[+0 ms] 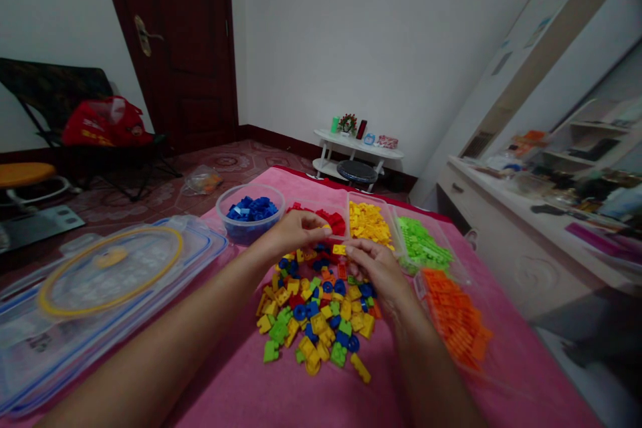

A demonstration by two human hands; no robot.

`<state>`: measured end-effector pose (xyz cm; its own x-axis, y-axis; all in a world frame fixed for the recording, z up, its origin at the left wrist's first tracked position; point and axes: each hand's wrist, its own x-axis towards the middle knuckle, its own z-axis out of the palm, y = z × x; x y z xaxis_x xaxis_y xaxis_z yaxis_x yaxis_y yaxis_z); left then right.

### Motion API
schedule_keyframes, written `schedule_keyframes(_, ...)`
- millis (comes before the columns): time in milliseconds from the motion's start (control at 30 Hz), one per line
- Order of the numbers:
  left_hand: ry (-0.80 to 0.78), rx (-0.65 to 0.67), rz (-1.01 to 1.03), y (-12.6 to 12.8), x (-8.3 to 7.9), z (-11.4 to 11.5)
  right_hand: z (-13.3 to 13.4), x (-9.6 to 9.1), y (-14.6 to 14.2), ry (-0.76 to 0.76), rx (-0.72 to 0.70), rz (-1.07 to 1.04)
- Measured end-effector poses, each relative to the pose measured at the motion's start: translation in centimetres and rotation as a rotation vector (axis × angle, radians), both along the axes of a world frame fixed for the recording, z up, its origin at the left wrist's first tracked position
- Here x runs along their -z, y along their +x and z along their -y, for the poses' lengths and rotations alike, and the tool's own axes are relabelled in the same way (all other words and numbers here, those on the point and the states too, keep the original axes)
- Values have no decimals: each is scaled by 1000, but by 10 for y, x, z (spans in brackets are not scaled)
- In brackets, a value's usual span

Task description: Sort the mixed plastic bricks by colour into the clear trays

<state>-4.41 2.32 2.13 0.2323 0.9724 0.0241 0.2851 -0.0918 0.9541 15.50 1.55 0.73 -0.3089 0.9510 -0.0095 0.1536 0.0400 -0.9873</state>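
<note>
My left hand (pixel 299 231) is closed in a pinch on a small yellow building brick (pixel 327 228), mostly covered by the fingertips. Another yellow building brick (pixel 340 249) is pinched between the fingers of my right hand (pixel 374 264). Both hands hover over a mixed pile of building bricks (pixel 321 317) in yellow, blue, green, red and orange. Just beyond them are a tub of red bricks (pixel 332 219), partly hidden by my left hand, and a tub of yellow bricks (pixel 368 222). A round tub of blue bricks (pixel 252 210) stands to the left.
Right of the pile are a tub of green bricks (pixel 422 242) and a tub of orange bricks (pixel 454 321). Clear plastic lids (pixel 115 267) lie stacked at the left. A pink cloth (pixel 225 381) covers the table. A cluttered dresser (pixel 531 214) stands at the right.
</note>
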Motion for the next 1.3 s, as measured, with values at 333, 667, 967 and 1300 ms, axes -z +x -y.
schedule_keyframes(333, -193, 177, 159, 51, 4, -24, -29, -7, 46, 439, 444, 484)
schedule_keyframes(667, 321, 132, -314, 91, 11, -46, -24, -7, 49, 360, 322, 1034)
schedule_keyframes(967, 503, 385, -840, 101, 52, -19, -13, 11, 31, 211, 193, 1364)
schedule_keyframes(1300, 362, 214, -619, 79, 42, -2, -17, 24, 31, 238, 192, 1370)
